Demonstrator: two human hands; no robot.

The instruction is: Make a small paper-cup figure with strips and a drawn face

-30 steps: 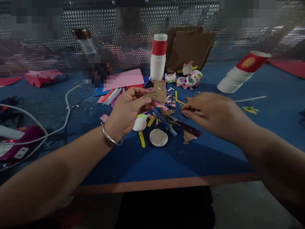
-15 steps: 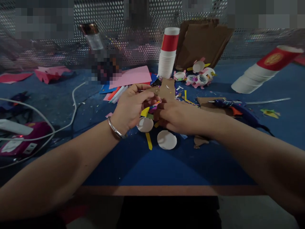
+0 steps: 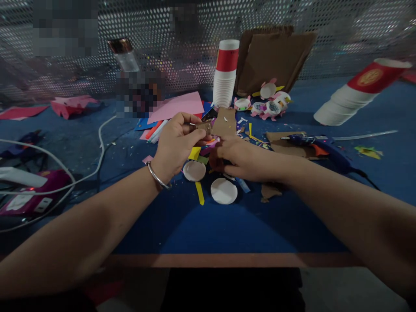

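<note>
Standing cups: a tall stack of paper cups (image 3: 225, 82) sits at the back, each cup tucked into the next; the end one has a red band, and white rings show under it.
Leaning cups: another stack (image 3: 360, 93) is on the right; it looks tipped to the right, with a red cup at the top and white ones below.
Bottle: a see-through bottle (image 3: 126, 58) with a shiny brown top is at the back left; it seems too dim there to make out what is in it.
Cardboard bit: a small cardboard piece (image 3: 204, 126), brown, flat and dull, is up over the messy scraps in the middle of the blue table (image 3: 182, 234).
Left hand: the left hand (image 3: 177, 145) pinches that bit between thumb and fingers.
Right hand: the right hand (image 3: 240, 159) is low over the scraps, fingers bent down; I cannot tell if they hold something.
White rounds: one white round (image 3: 194, 171) is just below the left hand, and a bigger white circle (image 3: 224, 191) is near it.
Glue gun: the blue glue gun (image 3: 312, 139) lies over a cardboard sheet (image 3: 292, 149), right of the right hand.
</note>
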